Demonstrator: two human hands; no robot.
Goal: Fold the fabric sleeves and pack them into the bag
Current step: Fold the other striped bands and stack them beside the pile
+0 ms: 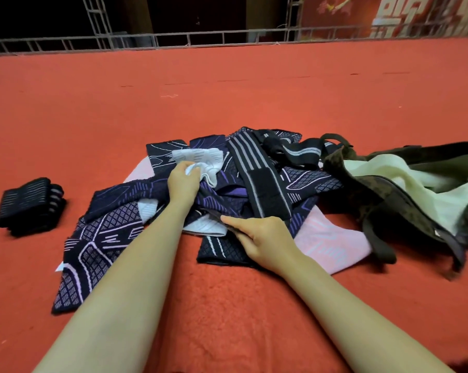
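A heap of fabric sleeves [254, 184], dark navy with purple and white patterns plus pink and white ones, lies on the red carpet in front of me. My left hand [183, 183] grips a white sleeve [200, 157] at the top of the heap. My right hand [265, 239] pinches the edge of a dark sleeve [222, 251] at the heap's near side. A dark olive bag [389, 200] with a pale cream lining lies open to the right, its straps trailing on the carpet. A folded dark sleeve [29, 203] sits apart at the left.
Red carpet [227, 90] stretches far ahead and to both sides. A metal railing [200, 39] runs along the far edge, with a red banner at the upper right.
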